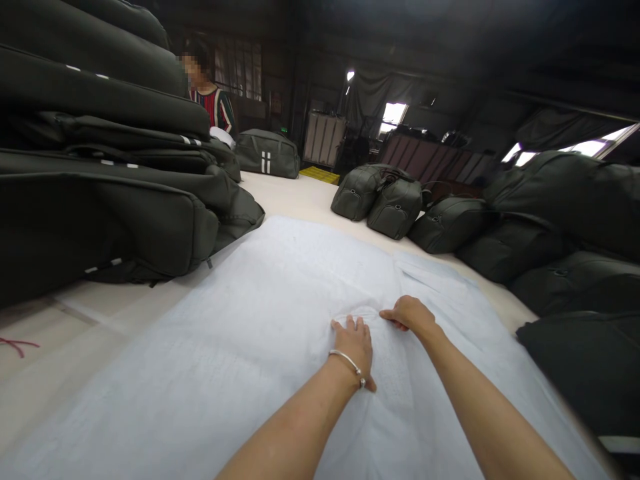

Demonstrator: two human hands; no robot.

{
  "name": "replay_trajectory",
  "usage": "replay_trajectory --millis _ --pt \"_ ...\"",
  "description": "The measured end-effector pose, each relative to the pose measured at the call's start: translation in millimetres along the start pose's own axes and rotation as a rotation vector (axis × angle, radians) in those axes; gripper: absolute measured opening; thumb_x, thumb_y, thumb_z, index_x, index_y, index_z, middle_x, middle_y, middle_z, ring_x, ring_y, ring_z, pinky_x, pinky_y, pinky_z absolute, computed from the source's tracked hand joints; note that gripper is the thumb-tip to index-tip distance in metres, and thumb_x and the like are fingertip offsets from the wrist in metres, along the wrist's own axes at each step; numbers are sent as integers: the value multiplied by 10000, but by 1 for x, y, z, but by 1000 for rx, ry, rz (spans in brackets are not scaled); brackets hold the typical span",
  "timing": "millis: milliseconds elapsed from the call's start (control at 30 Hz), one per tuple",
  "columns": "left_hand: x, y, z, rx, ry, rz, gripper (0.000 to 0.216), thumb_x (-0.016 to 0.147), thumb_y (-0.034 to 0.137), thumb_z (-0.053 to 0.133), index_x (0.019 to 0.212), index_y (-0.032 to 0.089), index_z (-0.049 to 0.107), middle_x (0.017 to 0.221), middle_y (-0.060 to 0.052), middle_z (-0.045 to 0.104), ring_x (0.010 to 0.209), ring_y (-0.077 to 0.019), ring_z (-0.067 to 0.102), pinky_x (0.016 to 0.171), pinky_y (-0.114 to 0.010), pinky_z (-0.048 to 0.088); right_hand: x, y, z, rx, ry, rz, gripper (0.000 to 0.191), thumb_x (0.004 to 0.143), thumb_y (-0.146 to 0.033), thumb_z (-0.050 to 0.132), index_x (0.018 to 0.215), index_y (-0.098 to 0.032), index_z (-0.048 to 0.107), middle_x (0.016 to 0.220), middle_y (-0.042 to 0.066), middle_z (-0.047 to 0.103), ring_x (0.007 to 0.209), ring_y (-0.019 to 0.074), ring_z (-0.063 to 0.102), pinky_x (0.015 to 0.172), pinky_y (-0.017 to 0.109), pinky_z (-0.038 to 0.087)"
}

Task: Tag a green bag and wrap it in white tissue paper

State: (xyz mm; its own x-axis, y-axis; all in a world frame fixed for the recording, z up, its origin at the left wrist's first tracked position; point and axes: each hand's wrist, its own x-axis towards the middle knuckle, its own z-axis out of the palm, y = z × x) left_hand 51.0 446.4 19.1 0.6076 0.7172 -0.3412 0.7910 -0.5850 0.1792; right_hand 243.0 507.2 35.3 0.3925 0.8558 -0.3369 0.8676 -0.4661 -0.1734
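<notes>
A large white sheet [240, 347] lies spread over the table, with small creases around my hands. Its material looks thin, though I cannot tell if it is plastic or fabric. My left hand [354, 347], with a silver bangle on the wrist, rests palm down on the sheet, fingers spread. Just to its right, my right hand [409, 313] has its fingers curled and its thumb and forefinger pinched on the sheet, where wrinkles run between the two hands. The undersides of the right fingers are partly hidden.
Dark bags are stacked high on the left [135, 213]. More dark bags [395, 207] line the right edge. One dark bag [267, 153] stands at the far end, near a person in a striped top [215, 107]. Red string [19, 345] lies at the left on the pale tabletop [300, 197].
</notes>
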Motion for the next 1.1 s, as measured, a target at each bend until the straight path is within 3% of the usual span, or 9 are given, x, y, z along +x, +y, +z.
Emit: replay_trajectory --millis 100,167,333,400,500,667,867,1000,1100 --pt "-1 0 -1 -3 10 6 1212 580 662 776 1509 210 144 1582 -139 125 1427 -396 109 1077 -669 239 -8 2 -13 -89 121 49 504 613 -603 753 831 -156 671 807 172 702 853 347 670 732 456 500" --pt "-2 0 -2 0 16 7 1204 581 666 774 1507 214 153 1580 -140 129 1424 -400 119 1072 -670 247 -19 5 -13 -117 216 33 587 765 -623 605 1087 -133 627 1076 224 666 1034 374 617 831 511 474" --pt "-5 0 -5 11 17 5 1188 592 682 760 1503 194 173 1579 -138 142 1427 -380 126 1079 -653 260 -45 15 45 -164 437 -454 616 966 -475 275 1483 -144 229 1548 129 263 1445 243 148 1153 495 158" --pt "-6 0 -6 10 18 9 1166 605 673 756 1501 195 182 1579 -136 145 1428 -370 130 1080 -648 264 -48 18 73 -145 357 -548 622 968 -484 240 1490 -146 227 1558 113 238 1453 243 100 1159 524 124" --pt "-7 -1 -6 6 13 13 1160 606 662 760 1498 188 189 1576 -139 153 1430 -362 137 1078 -653 264 -44 21 89 -81 217 -474 627 963 -529 215 1488 -187 250 1563 70 235 1449 222 130 1163 497 148" --pt "-11 -10 -5 -79 106 60 1129 639 711 702 1497 196 179 1580 -143 138 1425 -354 183 1080 -623 289 -35 51 54 -56 325 -280 610 966 -474 158 1473 -152 268 1543 101 283 1439 220 182 1153 480 178" --pt "-55 -33 19 -72 347 315 841 856 717 398 1501 223 179 1589 -79 123 1463 -263 54 1180 -534 116 -43 104 37 -137 341 -182 609 794 -441 551 1331 -162 481 1323 147 560 1306 332 414 1102 585 177" --pt "-73 -39 41 -122 263 442 802 879 731 268 1500 230 187 1574 -75 184 1462 -237 68 1187 -514 34 -41 103 31 -171 377 -256 330 788 -267 545 1103 -235 636 948 29 704 1010 236 602 1121 482 169" --pt "-61 -36 43 -123 258 401 834 859 753 284 1499 226 191 1571 -83 189 1461 -247 84 1181 -526 35 -38 87 17 -177 483 -219 357 813 -214 512 1157 -208 608 1001 64 694 1038 247 584 1115 478 177"
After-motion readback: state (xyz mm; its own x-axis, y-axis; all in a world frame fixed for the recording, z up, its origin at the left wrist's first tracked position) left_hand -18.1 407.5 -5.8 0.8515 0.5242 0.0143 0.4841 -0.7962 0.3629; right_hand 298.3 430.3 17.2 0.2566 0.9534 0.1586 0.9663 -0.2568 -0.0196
